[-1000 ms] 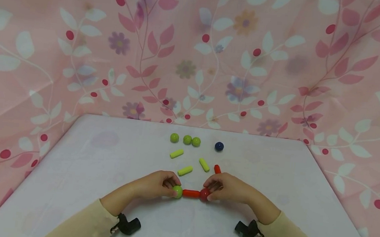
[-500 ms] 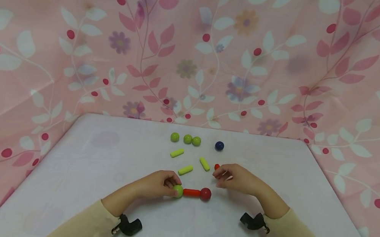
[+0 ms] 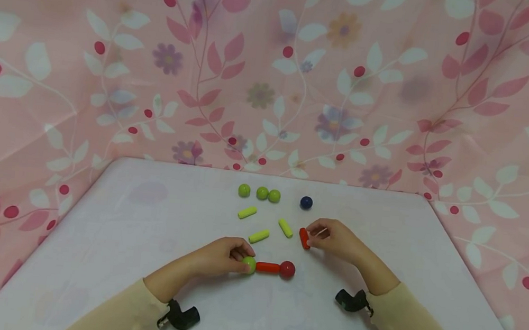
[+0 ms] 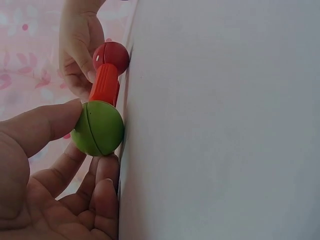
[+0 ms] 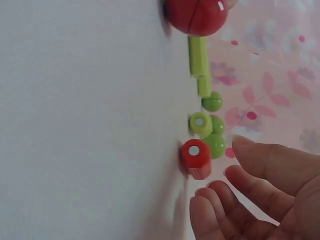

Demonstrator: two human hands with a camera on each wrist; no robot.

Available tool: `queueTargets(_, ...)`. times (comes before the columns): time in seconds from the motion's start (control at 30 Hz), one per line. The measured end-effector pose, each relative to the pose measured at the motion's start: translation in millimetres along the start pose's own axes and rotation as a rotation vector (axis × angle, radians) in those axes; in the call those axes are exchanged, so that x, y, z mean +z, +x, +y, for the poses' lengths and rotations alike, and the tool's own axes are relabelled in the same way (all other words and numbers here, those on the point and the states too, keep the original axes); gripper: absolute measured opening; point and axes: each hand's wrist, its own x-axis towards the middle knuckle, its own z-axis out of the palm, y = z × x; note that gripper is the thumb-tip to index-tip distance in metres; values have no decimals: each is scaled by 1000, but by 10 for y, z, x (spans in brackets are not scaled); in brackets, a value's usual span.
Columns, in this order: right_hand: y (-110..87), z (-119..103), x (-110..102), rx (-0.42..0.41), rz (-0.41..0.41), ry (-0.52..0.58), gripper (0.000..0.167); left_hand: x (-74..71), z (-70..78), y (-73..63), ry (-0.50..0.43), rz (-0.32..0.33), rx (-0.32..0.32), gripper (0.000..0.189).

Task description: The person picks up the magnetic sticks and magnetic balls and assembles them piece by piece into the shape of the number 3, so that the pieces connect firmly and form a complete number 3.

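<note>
My left hand (image 3: 218,256) pinches a green ball (image 4: 100,129) between thumb and fingers, low at the white tabletop. A red rod (image 3: 267,268) joins that ball to a dark red ball (image 3: 287,270), the three lying in a row. Beside a loose red rod (image 3: 304,238), farther back and to the right, is my right hand (image 3: 337,240). The right wrist view shows its fingers parted and loosely bent, with a gap to that rod (image 5: 196,159), whose near end bears a silver disc.
Three yellow-green rods lie behind the joined row, one rod (image 3: 259,236) nearest it. Along the back are three green balls, among them a ball (image 3: 244,190) at the left, and a dark blue ball (image 3: 306,203). A pink floral cloth (image 3: 263,80) hangs behind the table (image 3: 155,202).
My right hand has let go of the dark red ball and moved back and right to the loose red rod. The left hand keeps its hold on the green ball.
</note>
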Motion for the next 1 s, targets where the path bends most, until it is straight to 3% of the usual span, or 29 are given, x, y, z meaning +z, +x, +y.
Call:
queueTargets(0.53, 174, 13, 78, 114, -8, -13, 35, 17, 15, 16, -11, -1, -16, 27)
queueTargets(1.0, 221, -6, 98, 133, -44, -11, 39, 50, 5, 14, -8, 8, -22, 28)
